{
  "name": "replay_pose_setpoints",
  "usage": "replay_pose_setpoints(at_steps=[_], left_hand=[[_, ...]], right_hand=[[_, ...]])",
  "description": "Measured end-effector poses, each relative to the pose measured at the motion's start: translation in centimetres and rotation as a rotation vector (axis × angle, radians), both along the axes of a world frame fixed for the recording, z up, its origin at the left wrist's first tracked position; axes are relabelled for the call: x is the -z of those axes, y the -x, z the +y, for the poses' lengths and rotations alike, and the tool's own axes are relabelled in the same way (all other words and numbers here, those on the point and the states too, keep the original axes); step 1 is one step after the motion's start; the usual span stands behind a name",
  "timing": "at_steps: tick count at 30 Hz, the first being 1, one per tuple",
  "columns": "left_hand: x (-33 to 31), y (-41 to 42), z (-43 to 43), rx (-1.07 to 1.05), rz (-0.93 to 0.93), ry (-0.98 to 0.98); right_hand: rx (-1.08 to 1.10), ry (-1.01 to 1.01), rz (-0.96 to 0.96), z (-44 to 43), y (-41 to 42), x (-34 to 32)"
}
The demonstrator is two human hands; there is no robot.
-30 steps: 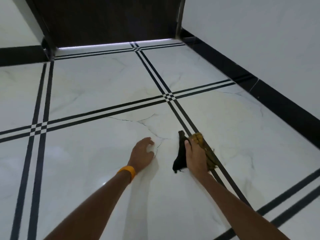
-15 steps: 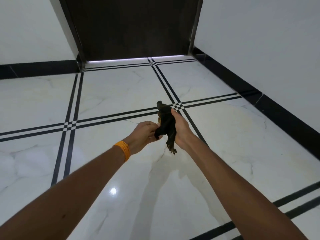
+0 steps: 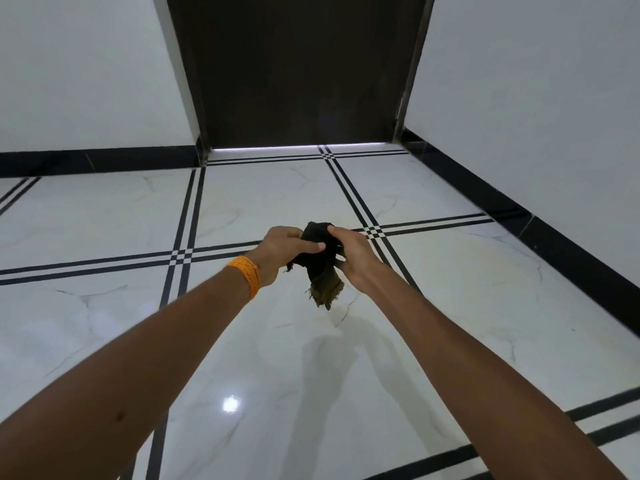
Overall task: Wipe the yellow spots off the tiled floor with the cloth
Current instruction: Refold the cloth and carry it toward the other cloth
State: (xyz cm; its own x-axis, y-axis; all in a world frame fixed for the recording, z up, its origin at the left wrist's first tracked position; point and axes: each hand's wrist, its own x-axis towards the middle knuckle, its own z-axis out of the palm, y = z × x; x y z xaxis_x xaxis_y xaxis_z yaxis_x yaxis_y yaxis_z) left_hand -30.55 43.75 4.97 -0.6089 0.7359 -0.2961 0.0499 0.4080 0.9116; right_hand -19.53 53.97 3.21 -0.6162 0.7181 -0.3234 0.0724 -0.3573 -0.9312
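A dark cloth point(image 3: 320, 268) with a yellow-stained, frayed lower end hangs in the air above the white marble floor point(image 3: 450, 306). My left hand point(image 3: 282, 252), an orange band at its wrist, grips the cloth from the left. My right hand point(image 3: 353, 258) grips it from the right. Both hands are held up well above the tiles. No clear yellow spots show on the tiles; a faint yellowish tinge lies on the tile to the right.
Double black lines point(image 3: 183, 258) cross the floor in a grid. A dark wooden door point(image 3: 298, 71) stands straight ahead. White walls with a black skirting point(image 3: 554, 244) close in on the right and left.
A second ago my right hand pressed the cloth on the floor and my left hand lay flat on the tile. Both hands have since lifted, and both now hold the cloth.
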Motion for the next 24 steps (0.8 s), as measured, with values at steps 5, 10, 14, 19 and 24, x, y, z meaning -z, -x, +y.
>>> replay_pose_setpoints(at_steps=[5,10,14,19,24], left_hand=[[-1.3,-0.3,-2.3,-0.061,0.543,-0.046],[-1.9,-0.6,-3.0,-0.045,0.912,0.017],[-2.0,-0.6,-3.5,0.021,0.734,0.008],[-1.6,-0.5,-4.1,-0.064,0.276,-0.166],[-2.2,1.1,-4.5,-0.269,-0.07,-0.229]], right_hand=[[0.088,-0.223,-0.2,-2.4,1.0,-1.4],[-0.061,-0.218,-0.205,-3.8,1.3,-3.9],[-0.094,-0.123,-0.207,-3.3,0.6,-4.3],[-0.082,0.107,-0.08,-3.1,0.4,-4.2],[-0.026,0.241,0.012,-2.8,0.8,-4.6]])
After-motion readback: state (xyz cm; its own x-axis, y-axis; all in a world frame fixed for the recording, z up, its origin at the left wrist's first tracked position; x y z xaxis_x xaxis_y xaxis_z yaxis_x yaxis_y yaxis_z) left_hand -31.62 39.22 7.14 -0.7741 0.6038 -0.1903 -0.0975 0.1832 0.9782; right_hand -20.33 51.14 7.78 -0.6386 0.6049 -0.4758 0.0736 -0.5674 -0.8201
